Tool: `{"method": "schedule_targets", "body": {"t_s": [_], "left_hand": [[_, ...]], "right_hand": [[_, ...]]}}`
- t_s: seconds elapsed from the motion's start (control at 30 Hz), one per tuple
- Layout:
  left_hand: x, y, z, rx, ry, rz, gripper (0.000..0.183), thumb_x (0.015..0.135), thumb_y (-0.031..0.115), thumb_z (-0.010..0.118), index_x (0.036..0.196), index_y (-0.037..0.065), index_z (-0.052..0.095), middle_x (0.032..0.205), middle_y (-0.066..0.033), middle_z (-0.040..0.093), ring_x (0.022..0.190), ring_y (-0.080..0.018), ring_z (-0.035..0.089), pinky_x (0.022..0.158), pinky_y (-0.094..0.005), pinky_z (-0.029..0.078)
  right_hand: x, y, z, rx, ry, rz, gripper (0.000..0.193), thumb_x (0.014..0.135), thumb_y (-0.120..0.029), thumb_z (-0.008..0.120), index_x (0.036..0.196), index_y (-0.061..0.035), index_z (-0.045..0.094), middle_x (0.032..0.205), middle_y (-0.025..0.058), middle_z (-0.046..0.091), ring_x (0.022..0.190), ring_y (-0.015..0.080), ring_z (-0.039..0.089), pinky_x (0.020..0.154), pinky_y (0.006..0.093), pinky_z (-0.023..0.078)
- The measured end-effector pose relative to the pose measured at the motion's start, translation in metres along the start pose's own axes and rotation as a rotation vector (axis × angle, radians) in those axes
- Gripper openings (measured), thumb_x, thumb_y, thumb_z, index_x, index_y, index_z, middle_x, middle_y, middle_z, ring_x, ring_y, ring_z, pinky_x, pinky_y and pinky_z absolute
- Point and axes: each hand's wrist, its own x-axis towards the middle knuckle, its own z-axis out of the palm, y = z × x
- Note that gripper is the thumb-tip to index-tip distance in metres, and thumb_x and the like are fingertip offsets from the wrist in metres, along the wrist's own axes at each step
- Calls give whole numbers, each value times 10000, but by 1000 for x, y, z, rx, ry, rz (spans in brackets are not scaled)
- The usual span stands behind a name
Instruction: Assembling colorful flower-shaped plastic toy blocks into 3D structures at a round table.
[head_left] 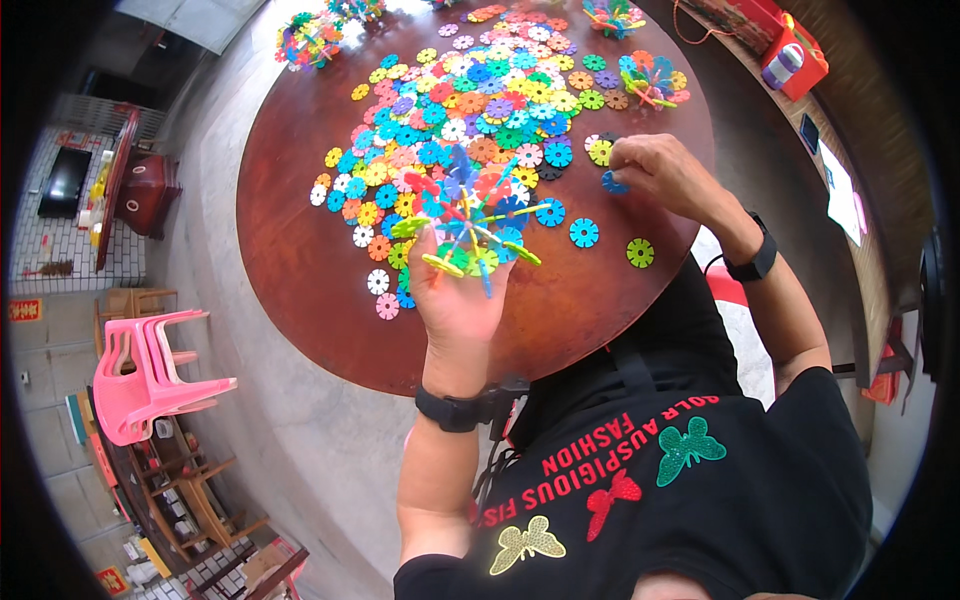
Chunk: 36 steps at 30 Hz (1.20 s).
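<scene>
My left hand [458, 295] holds up a spiky cluster of interlocked plastic discs [472, 222] in red, blue, yellow and green. Its fingers are partly hidden behind the cluster. Over the right part of the table, my right hand [665, 172] is closed, with a blue notched disc [613, 183] at its fingertips. A yellow disc [600, 152] lies just beside those fingers. Between the hands are two loose blue discs, and a lime-green disc [640, 252] lies nearer the table's edge. A big spread of flat notched discs [470, 100] in many colours covers the tabletop beyond.
The round brown table [290, 240] bears several finished clusters toward its far edge, one of them a multicoloured cluster [652, 82] at right. Stacked pink chairs [150, 380] stand to the left. A side counter at right carries a red box [797, 58], a phone and papers [843, 195].
</scene>
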Motion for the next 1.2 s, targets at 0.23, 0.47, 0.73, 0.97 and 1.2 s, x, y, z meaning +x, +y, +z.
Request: {"method": "schedule_targets", "body": {"t_s": [0.23, 0.47, 0.73, 0.97, 1.2], "left_hand": [[0, -5, 6, -82, -27, -1, 611, 843, 466, 580, 1318, 104, 449, 1304, -84, 524, 1195, -284, 487, 995, -468, 369], [1, -12, 3, -153, -27, -89, 665, 838, 514, 578, 1332, 90, 445, 1319, -114, 510, 1202, -287, 469, 971, -456, 380], [-2, -9, 18, -114, -49, -124, 658, 849, 536, 552, 1323, 96, 436, 1283, -115, 534, 1122, -306, 545, 877, -526, 461], [-2, -6, 13, -115, -58, -116, 706, 823, 589, 568, 1339, 127, 432, 1302, -108, 519, 1147, -301, 515, 853, -497, 469], [-2, -10, 13, -33, -94, -90, 852, 769, 734, 525, 1342, 112, 425, 1312, -93, 507, 1146, -278, 514, 864, -465, 474]], "right_hand": [[4, 27, 8, -173, 319, -1, 165, 825, -108, 644, 984, -69, 618, 918, 110, 562, 888, 305, 582, 753, 389, 473], [13, 20, 30, -299, 303, -131, 199, 783, -102, 664, 975, -69, 622, 914, 108, 541, 887, 285, 542, 792, 380, 464], [8, 14, 24, -202, 157, -6, 203, 798, -108, 622, 954, -38, 514, 876, 152, 554, 888, 338, 553, 776, 421, 452], [7, 12, 21, -167, 176, -29, 146, 810, -96, 590, 916, -28, 516, 829, 160, 567, 867, 353, 573, 735, 443, 454], [3, -17, 7, 230, 226, 106, 126, 798, -37, 626, 887, 16, 555, 807, 143, 601, 733, 290, 607, 648, 364, 479]]}}
